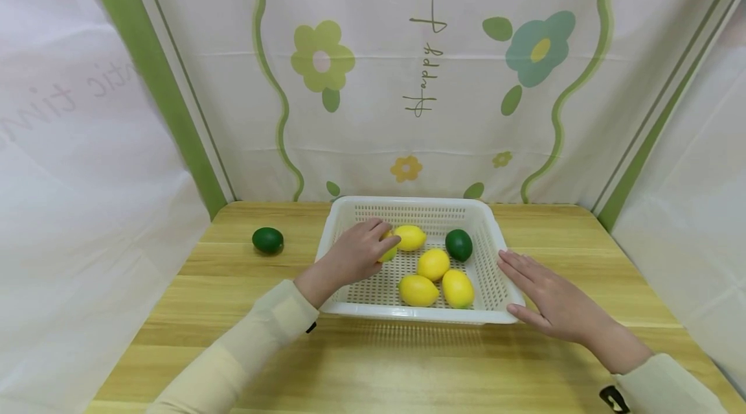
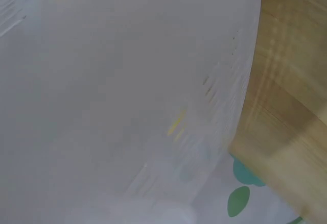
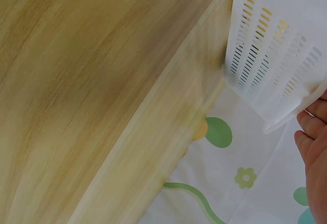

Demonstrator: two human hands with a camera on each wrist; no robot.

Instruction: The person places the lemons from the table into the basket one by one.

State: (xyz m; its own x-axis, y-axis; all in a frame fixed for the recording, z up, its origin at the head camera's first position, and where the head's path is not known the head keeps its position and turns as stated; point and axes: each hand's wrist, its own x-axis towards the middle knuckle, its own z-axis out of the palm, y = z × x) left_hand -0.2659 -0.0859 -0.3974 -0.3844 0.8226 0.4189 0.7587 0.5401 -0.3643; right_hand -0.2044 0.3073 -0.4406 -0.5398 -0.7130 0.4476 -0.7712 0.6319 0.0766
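A white slotted plastic basket (image 1: pixel 402 313) stands on the wooden table. My left hand (image 1: pixel 362 249) reaches over its left side and grips a lemon (image 1: pixel 389 253), yellow with a greenish patch, partly hidden by the fingers. Beside it in the basket lie several other yellow lemons (image 1: pixel 433 265) and one dark green oval fruit (image 1: pixel 458 245). With fingers straight, my right hand (image 1: pixel 553 300) rests against the basket's right rim; its fingertips (image 3: pixel 306 122) show at that rim in the right wrist view. The left wrist view has only the basket's wall (image 2: pixel 127 91) close up, without the hand.
Another dark green oval fruit (image 1: pixel 268 240) lies on the table (image 1: pixel 233 291), left of the basket. Behind the table hangs a white curtain (image 1: pixel 373 135) with printed flowers, and white sheets (image 1: pixel 87 207) hang at both sides.
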